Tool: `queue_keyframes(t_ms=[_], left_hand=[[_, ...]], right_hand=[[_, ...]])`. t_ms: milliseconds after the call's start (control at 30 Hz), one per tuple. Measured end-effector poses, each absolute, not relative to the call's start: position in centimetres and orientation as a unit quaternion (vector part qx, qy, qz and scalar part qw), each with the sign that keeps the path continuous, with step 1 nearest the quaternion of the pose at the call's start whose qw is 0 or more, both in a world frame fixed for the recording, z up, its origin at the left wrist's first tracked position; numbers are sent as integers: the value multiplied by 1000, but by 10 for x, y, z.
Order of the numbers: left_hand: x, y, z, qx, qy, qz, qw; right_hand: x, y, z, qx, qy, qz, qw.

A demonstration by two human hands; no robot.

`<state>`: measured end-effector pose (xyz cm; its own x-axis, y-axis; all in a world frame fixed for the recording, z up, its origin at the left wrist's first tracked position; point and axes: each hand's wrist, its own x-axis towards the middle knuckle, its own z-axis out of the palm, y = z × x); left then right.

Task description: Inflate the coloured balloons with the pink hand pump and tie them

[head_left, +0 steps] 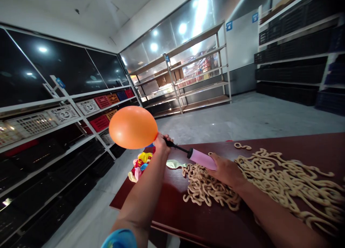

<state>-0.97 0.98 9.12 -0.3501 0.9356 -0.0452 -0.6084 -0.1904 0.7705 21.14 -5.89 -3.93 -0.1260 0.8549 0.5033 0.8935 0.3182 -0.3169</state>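
Note:
An inflated orange balloon (133, 127) stands out to the left of my left hand (162, 144). That hand is closed around its neck, where it meets the black end of a hand pump. From there a thin black rod runs into the pump's pink barrel (202, 159), which my right hand (226, 169) grips at the other end. Under the pump, a limp pale green balloon (175, 164) lies on the dark red table (172, 201). Several uninflated balloons (140, 164) in mixed colours are heaped at the table's left end, partly behind my left forearm.
Tan twisted, rope-like pieces (210, 190) are piled below my right hand, and more (285, 179) spread over the table's right side. Shelves with crates (90, 106) line the left wall. A metal rack (199, 104) stands at the back, and dark crates (291, 74) fill shelves at right.

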Motion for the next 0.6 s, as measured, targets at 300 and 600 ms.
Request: queue_keyframes(t_ms=[300,600], left_hand=[[-11,7,75,192,359,750,521],[40,-7,36,172,339,721,579]], right_hand=[[210,-65,-34,-593,-750,-25,292],[211,-72,-24,-598,-758,-13,260]])
